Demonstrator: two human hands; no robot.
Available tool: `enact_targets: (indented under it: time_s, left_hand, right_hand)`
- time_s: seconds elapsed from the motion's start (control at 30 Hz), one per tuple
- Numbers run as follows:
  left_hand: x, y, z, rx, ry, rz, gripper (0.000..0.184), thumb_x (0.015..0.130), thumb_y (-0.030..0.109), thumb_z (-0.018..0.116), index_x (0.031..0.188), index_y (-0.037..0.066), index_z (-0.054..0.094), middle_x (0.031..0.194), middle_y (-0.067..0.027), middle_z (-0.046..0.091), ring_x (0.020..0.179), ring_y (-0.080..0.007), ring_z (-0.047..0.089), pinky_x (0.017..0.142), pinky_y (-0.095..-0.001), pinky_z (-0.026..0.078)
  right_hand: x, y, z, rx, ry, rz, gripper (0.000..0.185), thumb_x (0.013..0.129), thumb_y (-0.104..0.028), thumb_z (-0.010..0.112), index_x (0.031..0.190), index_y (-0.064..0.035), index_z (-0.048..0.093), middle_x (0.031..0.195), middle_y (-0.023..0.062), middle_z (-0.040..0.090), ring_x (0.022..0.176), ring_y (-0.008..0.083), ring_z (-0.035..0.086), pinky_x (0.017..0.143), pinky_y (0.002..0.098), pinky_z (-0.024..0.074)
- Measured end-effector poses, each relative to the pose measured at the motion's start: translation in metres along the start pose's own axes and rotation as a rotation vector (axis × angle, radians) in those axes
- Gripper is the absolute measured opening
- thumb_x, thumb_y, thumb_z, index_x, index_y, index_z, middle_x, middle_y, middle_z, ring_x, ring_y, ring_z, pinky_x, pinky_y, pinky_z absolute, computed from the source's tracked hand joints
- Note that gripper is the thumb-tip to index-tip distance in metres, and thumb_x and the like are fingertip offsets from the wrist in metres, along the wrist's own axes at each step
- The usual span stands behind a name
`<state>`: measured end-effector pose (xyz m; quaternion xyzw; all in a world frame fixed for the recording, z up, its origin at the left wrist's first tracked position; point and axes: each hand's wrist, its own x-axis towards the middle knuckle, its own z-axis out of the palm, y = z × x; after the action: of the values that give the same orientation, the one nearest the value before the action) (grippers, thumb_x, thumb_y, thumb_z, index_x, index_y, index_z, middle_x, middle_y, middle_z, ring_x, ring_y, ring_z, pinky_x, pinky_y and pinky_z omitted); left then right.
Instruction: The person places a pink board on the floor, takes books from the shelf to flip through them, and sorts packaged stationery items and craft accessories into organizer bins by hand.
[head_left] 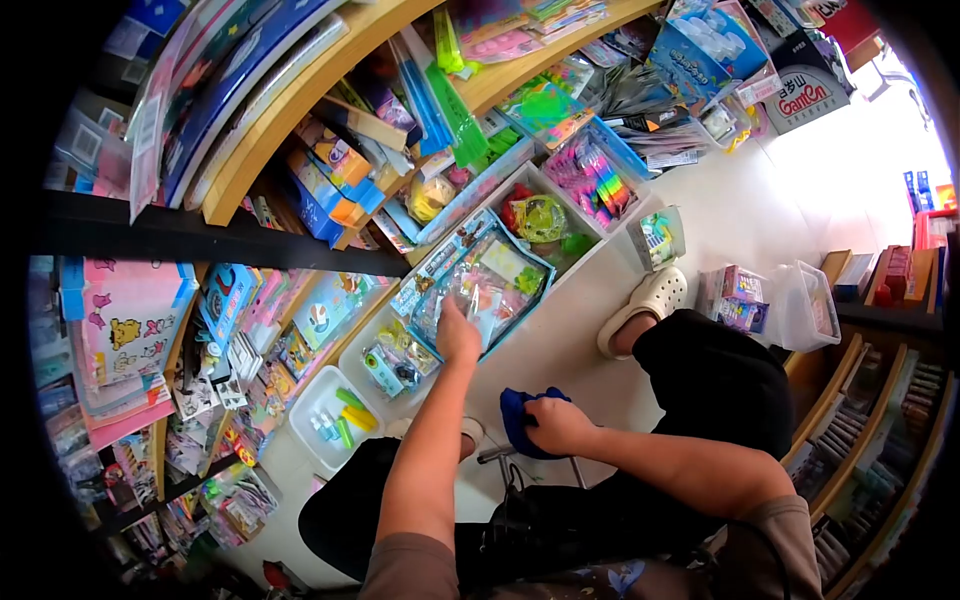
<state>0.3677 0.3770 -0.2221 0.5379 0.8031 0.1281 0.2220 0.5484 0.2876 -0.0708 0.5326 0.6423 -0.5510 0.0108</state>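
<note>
My left hand [458, 335] reaches into an open display box [543, 280] with a blue edge, its fingers among clear plastic packets [483, 292]. The fingertips are partly lost among the packets, so what they grip is unclear. In my right hand [560, 427] is a bunched dark blue cloth [518, 422], held low in front of my knees. Beside the display box, a bin [600, 232] holds green and red packaged items.
Shelves [290, 90] full of packaged goods rise at the left and top. A white tub [333, 452] with green and yellow items stands lower left. Clear plastic containers [803, 305] and wooden shelves [835, 440] are at the right. Under my hands is a metal bar [495, 455].
</note>
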Motion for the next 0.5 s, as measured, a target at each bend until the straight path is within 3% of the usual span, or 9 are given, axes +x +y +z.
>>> enact_targets:
  time_s: [0.03, 0.13, 0.17, 0.27, 0.3, 0.4, 0.47, 0.5]
  left_hand:
    - [-0.004, 0.004, -0.017, -0.077, -0.010, -0.042, 0.029, 0.070, 0.006, 0.059, 0.095, 0.005, 0.046, 0.081, -0.0130, 0.060, 0.074, -0.0329, 0.057, 0.067, -0.0419, 0.045]
    - [0.001, -0.033, -0.022, 0.023, -0.116, 0.015, 0.016, 0.070, 0.006, 0.059, 0.084, 0.005, 0.051, 0.077, -0.0117, 0.060, 0.071, -0.0319, 0.058, 0.064, -0.0413, 0.044]
    - [0.000, -0.036, -0.025, -0.159, -0.135, -0.072, 0.010, 0.067, 0.006, 0.060, 0.069, 0.003, 0.050, 0.083, -0.0125, 0.059, 0.069, -0.0304, 0.055, 0.060, -0.0386, 0.043]
    - [-0.015, -0.028, -0.042, -0.288, 0.060, 0.177, 0.012, 0.065, 0.005, 0.060, 0.064, 0.002, 0.048, 0.086, -0.0132, 0.056, 0.065, -0.0277, 0.052, 0.060, -0.0329, 0.042]
    - [-0.022, -0.029, -0.040, -0.478, 0.022, 0.153, 0.011, 0.064, 0.001, 0.055, 0.057, 0.004, 0.047, 0.086, -0.0095, 0.053, 0.060, -0.0169, 0.047, 0.053, -0.0265, 0.042]
    - [-0.077, 0.034, -0.088, -1.010, -0.198, 0.014, 0.006, 0.067, 0.003, 0.051, 0.062, 0.005, 0.049, 0.094, -0.0069, 0.053, 0.067, -0.0150, 0.049, 0.062, -0.0239, 0.043]
    - [-0.107, 0.055, -0.091, -1.441, -0.403, -0.193, 0.008, 0.073, 0.007, 0.047, 0.078, 0.006, 0.054, 0.105, -0.0060, 0.052, 0.077, -0.0150, 0.053, 0.073, -0.0248, 0.043]
    - [-0.122, 0.080, -0.096, -1.563, -0.335, -0.245, 0.014, 0.078, 0.011, 0.045, 0.088, 0.007, 0.054, 0.105, -0.0062, 0.053, 0.083, -0.0155, 0.053, 0.078, -0.0266, 0.043]
  right_hand:
    - [0.002, 0.001, -0.002, 0.037, 0.029, 0.006, 0.020, 0.070, -0.018, 0.052, 0.076, -0.0003, 0.059, 0.078, 0.0226, 0.059, 0.076, 0.0373, 0.058, 0.069, 0.0439, 0.0459]
    - [0.005, -0.004, -0.013, 0.168, 0.113, 0.069, 0.022, 0.072, -0.018, 0.052, 0.080, 0.0006, 0.060, 0.078, 0.0244, 0.058, 0.077, 0.0378, 0.058, 0.068, 0.0425, 0.0456]
    - [0.007, -0.006, -0.018, 0.250, 0.153, 0.093, 0.022, 0.073, -0.018, 0.052, 0.081, 0.0005, 0.060, 0.078, 0.0247, 0.058, 0.077, 0.0379, 0.057, 0.068, 0.0420, 0.0457]
    - [0.014, 0.010, -0.006, 0.555, 0.282, 0.085, 0.022, 0.076, -0.018, 0.054, 0.085, 0.0016, 0.059, 0.077, 0.0234, 0.059, 0.074, 0.0347, 0.059, 0.067, 0.0385, 0.0458]
    - [0.020, 0.013, -0.002, 0.658, 0.329, 0.060, 0.022, 0.076, -0.017, 0.054, 0.086, 0.0021, 0.058, 0.077, 0.0227, 0.060, 0.073, 0.0332, 0.060, 0.067, 0.0378, 0.0457]
    - [0.012, -0.003, -0.016, 0.736, 0.381, -0.017, 0.021, 0.077, -0.015, 0.054, 0.089, 0.0029, 0.054, 0.075, 0.0200, 0.059, 0.067, 0.0279, 0.059, 0.064, 0.0359, 0.0449]
    - [0.005, -0.014, -0.018, 0.752, 0.400, -0.132, 0.022, 0.077, -0.013, 0.055, 0.091, 0.0024, 0.052, 0.076, 0.0201, 0.058, 0.066, 0.0271, 0.058, 0.063, 0.0362, 0.0444]
    - [0.002, -0.016, -0.015, 0.624, 0.383, -0.081, 0.023, 0.075, -0.011, 0.055, 0.095, 0.0004, 0.050, 0.077, 0.0205, 0.058, 0.070, 0.0303, 0.058, 0.062, 0.0374, 0.0440]
